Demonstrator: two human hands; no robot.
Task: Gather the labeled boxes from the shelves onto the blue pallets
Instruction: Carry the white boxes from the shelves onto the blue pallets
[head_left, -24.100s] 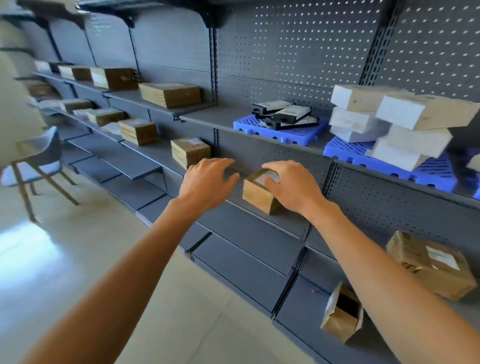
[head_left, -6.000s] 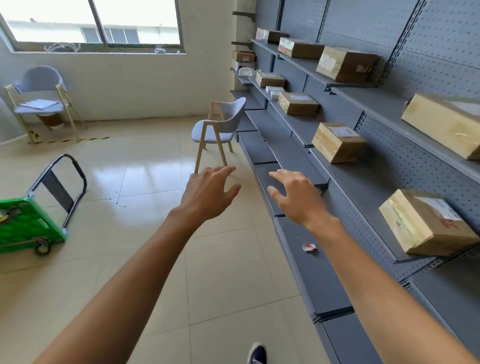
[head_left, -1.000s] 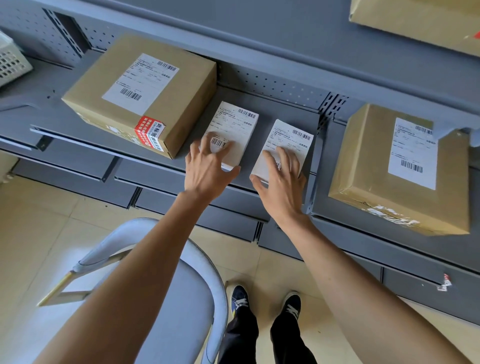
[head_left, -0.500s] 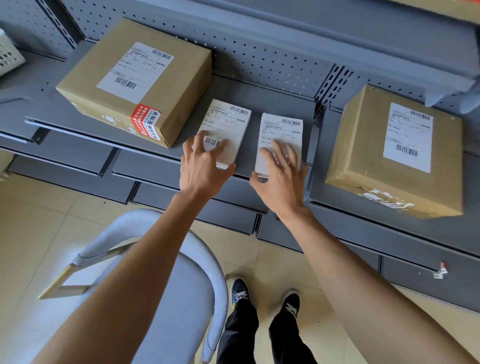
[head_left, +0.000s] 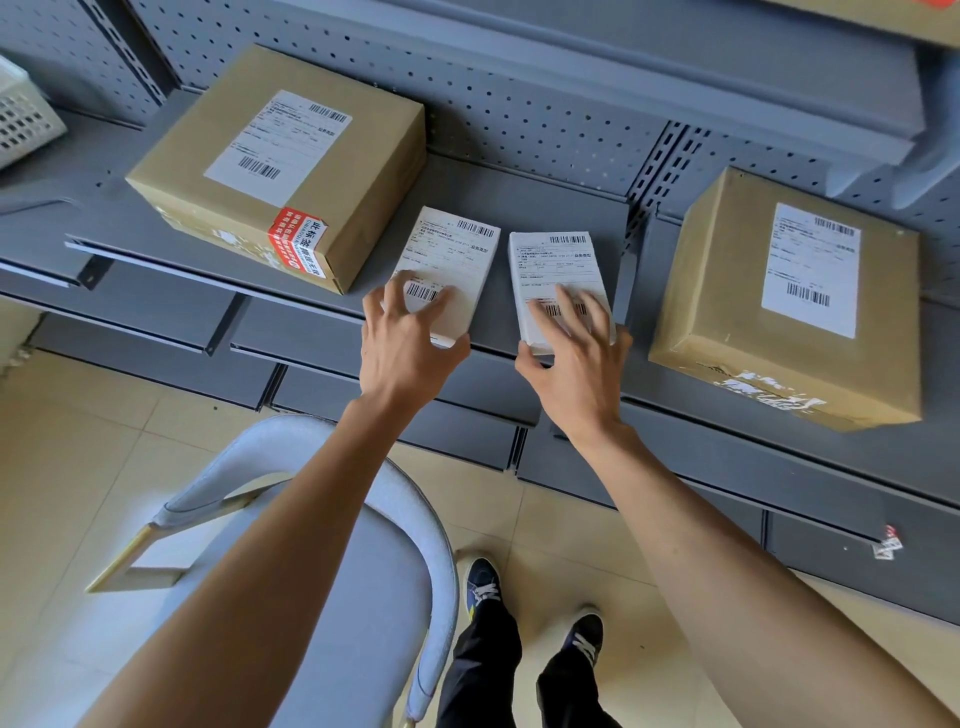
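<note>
Both hands down on the grey metal shelf (head_left: 561, 197) w/ its perforated back panel. Left hand (head_left: 402, 345) has fingers curled over the near end of a flat white labeled box (head_left: 457, 254), thumb at its edge. Right hand (head_left: 574, 364) does likewise on the second white box (head_left: 558, 267) just beside it. Big brown cardboard boxes flank them: left one (head_left: 280, 166), right one (head_left: 789, 296), both w/ smooth paper labels.

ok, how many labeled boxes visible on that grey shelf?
4: large brown cardboard box at left, two small white boxes mid-shelf under the left hand and right hand, brown cardboard box at right. More may sit off-frame.
</note>
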